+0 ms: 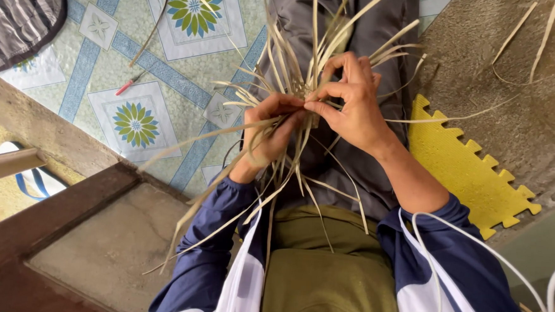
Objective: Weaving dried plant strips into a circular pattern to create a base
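Observation:
A bundle of pale straw strips [294,81] fans out over my lap, with long ends trailing down past my arms. My left hand [271,129] is closed around several strips at the bundle's middle. My right hand [351,100] pinches a strip between thumb and fingers just beside the left hand's fingertips. Both hands meet at the woven centre. I wear a blue and white jacket over an olive shirt [322,272] and grey trousers [366,28].
A yellow foam puzzle mat [473,169] lies to the right on a rough floor. Patterned tiles [134,120] with a small red-handled tool [126,86] lie to the left. A wooden frame [59,208], a sandal [32,178] and loose strips [518,29] are nearby. A white cable [506,266] crosses my right sleeve.

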